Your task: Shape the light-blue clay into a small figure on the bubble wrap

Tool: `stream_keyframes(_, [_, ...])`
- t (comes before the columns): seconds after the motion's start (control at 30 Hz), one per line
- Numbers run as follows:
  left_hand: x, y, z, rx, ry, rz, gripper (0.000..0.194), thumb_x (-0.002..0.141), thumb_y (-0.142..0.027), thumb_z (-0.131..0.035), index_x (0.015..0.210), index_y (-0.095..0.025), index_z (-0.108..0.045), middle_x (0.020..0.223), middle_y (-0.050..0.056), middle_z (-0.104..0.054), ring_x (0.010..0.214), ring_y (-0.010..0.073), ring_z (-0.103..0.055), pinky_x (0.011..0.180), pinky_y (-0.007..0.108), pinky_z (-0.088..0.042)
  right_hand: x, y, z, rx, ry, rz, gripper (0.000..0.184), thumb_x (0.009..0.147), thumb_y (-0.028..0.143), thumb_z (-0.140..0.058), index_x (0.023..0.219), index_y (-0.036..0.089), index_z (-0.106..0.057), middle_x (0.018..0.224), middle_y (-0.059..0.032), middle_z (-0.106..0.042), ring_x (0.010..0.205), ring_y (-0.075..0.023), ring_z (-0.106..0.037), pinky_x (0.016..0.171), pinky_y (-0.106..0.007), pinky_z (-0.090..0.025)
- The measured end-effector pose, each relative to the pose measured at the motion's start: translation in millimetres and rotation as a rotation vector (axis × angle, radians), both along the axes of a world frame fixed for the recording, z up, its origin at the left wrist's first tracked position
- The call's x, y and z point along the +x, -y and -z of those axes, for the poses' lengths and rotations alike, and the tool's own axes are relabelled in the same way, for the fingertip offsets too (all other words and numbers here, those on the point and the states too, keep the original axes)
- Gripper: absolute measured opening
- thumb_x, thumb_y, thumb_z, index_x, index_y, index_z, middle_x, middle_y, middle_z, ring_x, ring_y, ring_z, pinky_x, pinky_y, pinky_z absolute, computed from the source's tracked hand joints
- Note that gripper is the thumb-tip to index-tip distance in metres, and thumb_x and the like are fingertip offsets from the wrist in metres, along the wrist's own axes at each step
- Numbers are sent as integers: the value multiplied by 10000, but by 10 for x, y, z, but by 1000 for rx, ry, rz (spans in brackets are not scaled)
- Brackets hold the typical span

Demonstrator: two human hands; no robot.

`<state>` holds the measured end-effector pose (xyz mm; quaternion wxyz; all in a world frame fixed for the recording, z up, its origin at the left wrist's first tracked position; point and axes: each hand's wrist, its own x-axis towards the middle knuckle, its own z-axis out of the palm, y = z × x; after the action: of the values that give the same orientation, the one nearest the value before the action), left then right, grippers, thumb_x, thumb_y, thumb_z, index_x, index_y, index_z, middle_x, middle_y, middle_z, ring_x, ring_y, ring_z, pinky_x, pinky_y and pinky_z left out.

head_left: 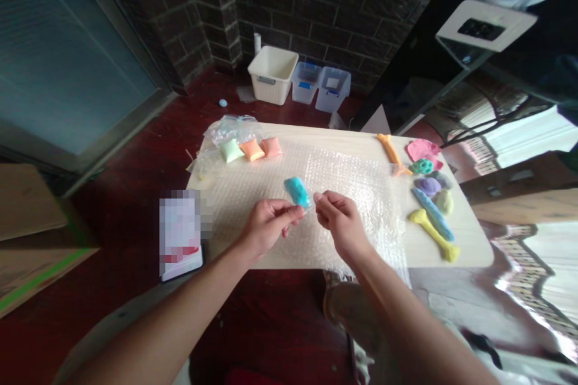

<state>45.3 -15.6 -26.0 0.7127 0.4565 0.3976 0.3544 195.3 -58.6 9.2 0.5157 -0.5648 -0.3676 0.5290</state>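
Note:
A small clear packet of bright blue modelling clay (297, 190) is held up over the middle of the table. My left hand (270, 224) pinches its lower edge between thumb and fingers. At the packet's right edge, my right hand (339, 216) is closed in a pinch on the clear film. Beneath both hands lies a sheet of bubble wrap (361, 192). Further back on the left are a pale green clay packet (231, 150), an orange one (251, 150) and a coral one (271, 147), beside a crumpled clear bag (232, 127).
On the table's (474, 240) right side lie shaped clay pieces: an orange bone shape (389, 150), a pink flat piece (423, 150), a green lump (421, 166), a purple lump (427, 186), a blue stick (432, 215) and a yellow bone shape (436, 234). Bins (272, 81) stand behind.

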Motion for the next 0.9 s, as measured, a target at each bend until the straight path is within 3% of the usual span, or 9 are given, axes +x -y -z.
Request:
stream_keyframes(0.4, [-39,33,-61,30,-34,15,389,808,-507,-816,690,-150,-714,543,-28,-535,498,91,-444,497,245,-323,-8,54,4,8,39,-18,485,922,584,-702,659,214,-532,502,60,-438,456,-90,-338,455,-262,-239])
stream_keyframes(0.5, [-58,40,-61,115,-69,55,370,852,-488,-782,700,-159,-707,561,-25,-545,529,101,-460,529,250,-341,-6,61,31,7,-6,-2,545,908,559,-733,598,230,-428,510,72,-392,461,-85,-337,462,-262,-255])
stream_keyframes(0.63, [-90,51,-78,296,-154,24,409,909,-472,-738,646,-173,-647,568,-29,-516,557,113,-459,549,258,-343,1,81,49,-16,-70,-74,475,958,587,-667,698,223,-506,557,52,-479,500,-111,-444,485,-256,-307])
stream_keyframes(0.73, [-111,61,-100,412,-214,-16,371,921,-455,-738,679,-179,-684,619,-19,-567,599,125,-495,586,258,-375,40,84,61,7,-1,-133,428,973,596,-652,793,216,-574,663,17,-586,577,-128,-514,520,-255,-351])
stream_keyframes(0.9, [-135,40,-98,505,-260,23,331,919,-456,-745,737,-179,-747,720,28,-659,696,158,-579,661,271,-438,167,57,83,135,192,-201,449,1025,560,-591,746,209,-607,650,4,-590,582,-136,-506,562,-282,-384])
